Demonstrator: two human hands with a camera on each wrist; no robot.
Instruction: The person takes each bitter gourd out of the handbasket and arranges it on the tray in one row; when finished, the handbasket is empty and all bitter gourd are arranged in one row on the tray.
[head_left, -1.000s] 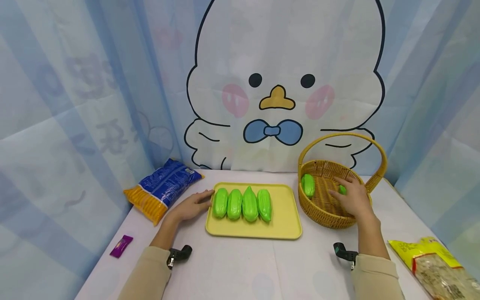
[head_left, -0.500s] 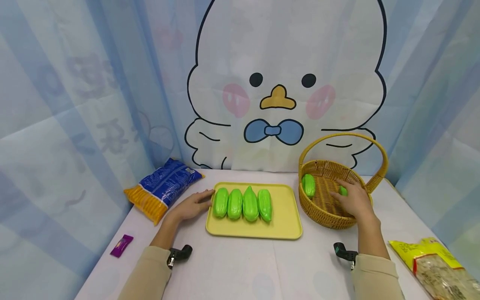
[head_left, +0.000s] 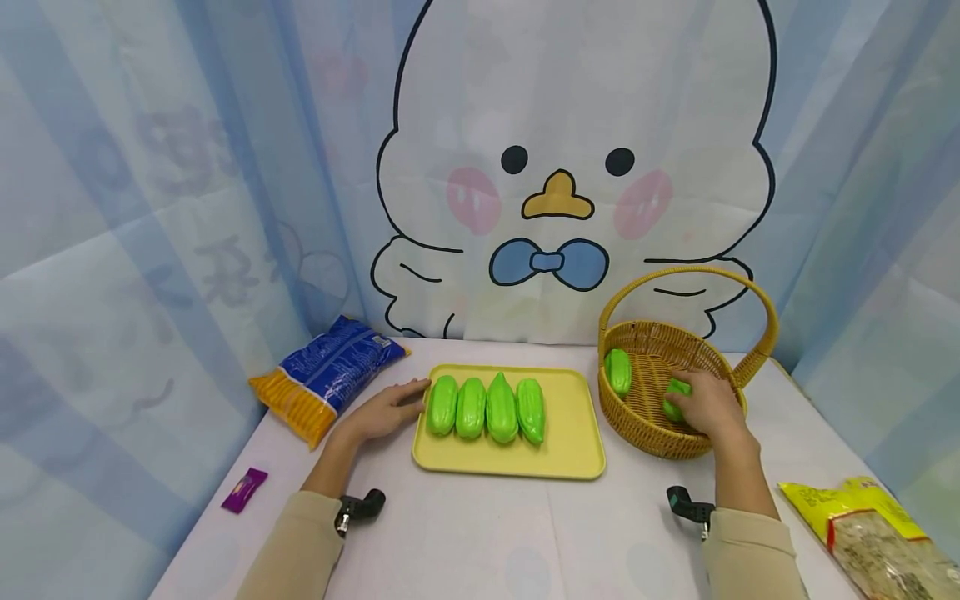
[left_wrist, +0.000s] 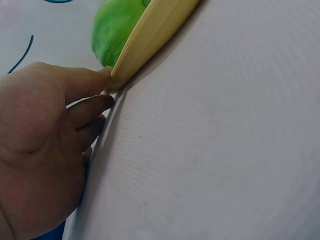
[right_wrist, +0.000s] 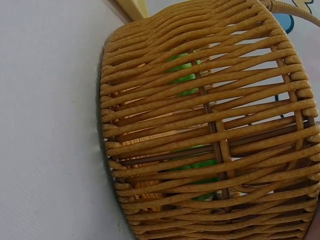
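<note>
My left hand (head_left: 385,412) touches the left rim of the yellow tray (head_left: 573,462); in the left wrist view its thumb and fingertips (left_wrist: 107,75) meet the tray's edge (left_wrist: 150,37). Several green vegetable-like pieces (head_left: 501,408) lie side by side on that tray. Inside the wicker basket (head_left: 648,433), my right hand (head_left: 711,406) grips a green piece (head_left: 677,400) between thumb and fingers. Another green piece (head_left: 618,372) rests at the basket's left side. From the right wrist the basket's woven wall (right_wrist: 210,120) hides most of the hand.
A blue and orange bag (head_left: 330,375) lies left of the tray, with a small purple packet (head_left: 243,491) nearer the front left. At the front right is a yellow and clear bag (head_left: 870,533). The basket's tall handle (head_left: 690,269) arches over it.
The right hand's fingers have closed round the green piece, which now shows more and sits slightly left of where it was. My left hand has stayed at the tray's rim.
</note>
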